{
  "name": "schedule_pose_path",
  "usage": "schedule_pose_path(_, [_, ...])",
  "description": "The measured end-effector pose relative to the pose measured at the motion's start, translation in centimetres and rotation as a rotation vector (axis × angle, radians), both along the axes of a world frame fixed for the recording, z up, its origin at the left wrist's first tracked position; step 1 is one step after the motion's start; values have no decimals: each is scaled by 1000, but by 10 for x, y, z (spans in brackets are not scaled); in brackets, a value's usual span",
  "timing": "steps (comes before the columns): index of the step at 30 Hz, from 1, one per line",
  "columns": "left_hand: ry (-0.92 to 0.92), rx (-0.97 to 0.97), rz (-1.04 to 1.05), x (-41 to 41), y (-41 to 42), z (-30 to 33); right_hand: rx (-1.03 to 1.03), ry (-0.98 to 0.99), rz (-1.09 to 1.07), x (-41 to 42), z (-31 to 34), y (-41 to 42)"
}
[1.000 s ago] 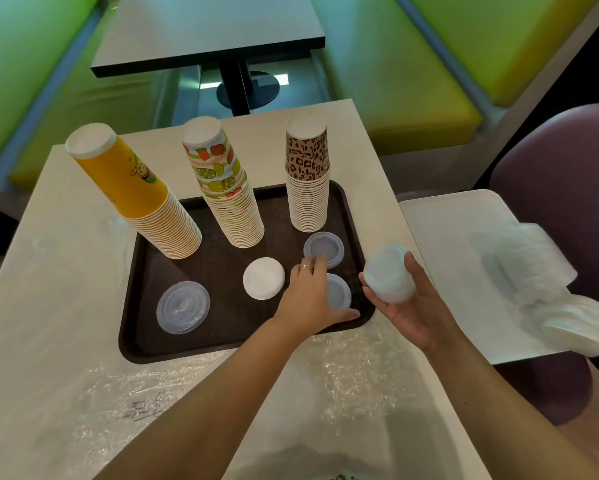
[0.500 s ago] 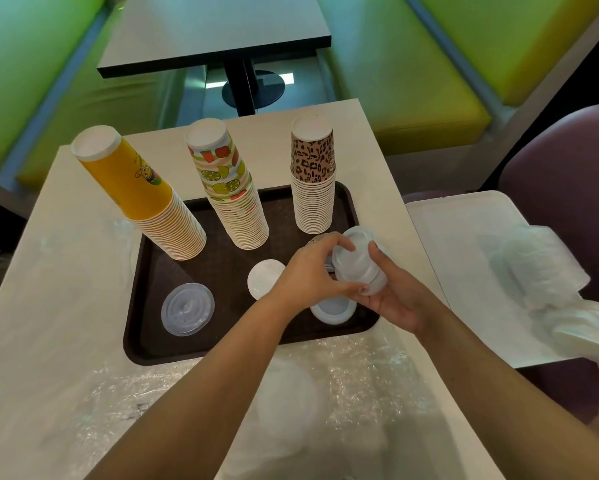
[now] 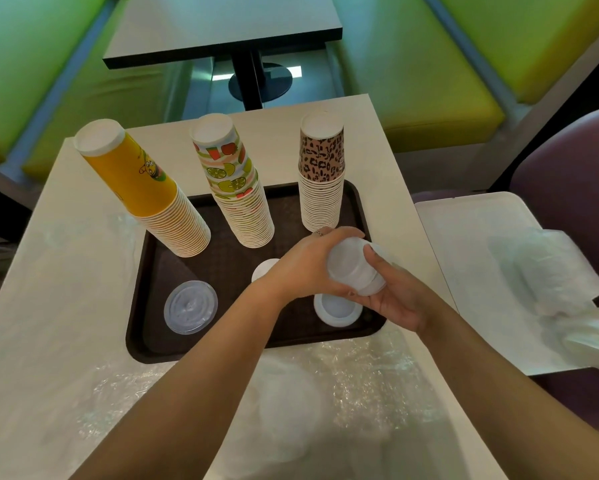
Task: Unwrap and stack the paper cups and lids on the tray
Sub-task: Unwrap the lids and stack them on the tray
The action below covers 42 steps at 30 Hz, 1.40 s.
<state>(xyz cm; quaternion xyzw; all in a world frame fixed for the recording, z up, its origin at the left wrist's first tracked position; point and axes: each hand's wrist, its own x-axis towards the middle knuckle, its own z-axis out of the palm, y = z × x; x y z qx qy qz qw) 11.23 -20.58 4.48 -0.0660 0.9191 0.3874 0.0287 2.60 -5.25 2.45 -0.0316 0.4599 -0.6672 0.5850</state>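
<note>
Since a second ago the left hand [image 3: 308,268] has come off the tray [image 3: 145,341] and joined the right hand [image 3: 391,296] on the stack of translucent lids [image 3: 351,268], which has been brought in from beside the tray's right edge to over its near right corner. Left grip is curled over the top end of the stack, right grip cups it from below with the thumb [image 3: 372,258] pressed on the side — so both are closed around it, and it's held tilted in the air, not touching the tray. Right under it a white lid [image 3: 336,308] sits on the tray, another white lid [image 3: 265,268] peeks out from behind the left wrist, and a clear flat lid [image 3: 190,306] lies at the near left. Along the far side of the tray are three upside-down cup stacks: the yellow cups [image 3: 145,188] leaning left, the fruit-print cups [image 3: 235,188] in the middle, the leopard-print cups [image 3: 322,174] standing straighter on the right. Crumpled clear plastic wrap [image 3: 343,386] is spread on the table [image 3: 41,306] in front of the tray — looks like more lids under it but it's too blurry to say. On the side table [image 3: 464,271] to the right there are still-bagged lids [image 3: 561,271].
</note>
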Motion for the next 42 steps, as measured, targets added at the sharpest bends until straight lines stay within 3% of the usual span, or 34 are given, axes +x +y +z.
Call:
schedule_pose_path(15, [-5, 48, 22, -15, 10, -7, 88, 75, -46, -5, -2, -5])
schedule_pose_path(20, [6, -37, 68, -18, 12, -11, 274, 311, -214, -9, -5, -11])
schedule_pose_path(24, [24, -77, 157, -21, 11, -10, 312, 600, -178, -15, -4, -16])
schedule_pose_path(28, [2, 77, 338, -18, 8, -13, 400, 797, -211, -23, -9, -30])
schedule_pose_path(32, [-125, 268, 507, -13, 2, -19, 478, 909, -137, -27, -16, -49])
schedule_pose_path(38, [-127, 162, 531, -14, 0, -22, 695, 1327, 70, -23, -25, -66])
schedule_pose_path(42, [-192, 101, 520, -16, -2, -25, 786, 1415, 189, -24, -28, -71])
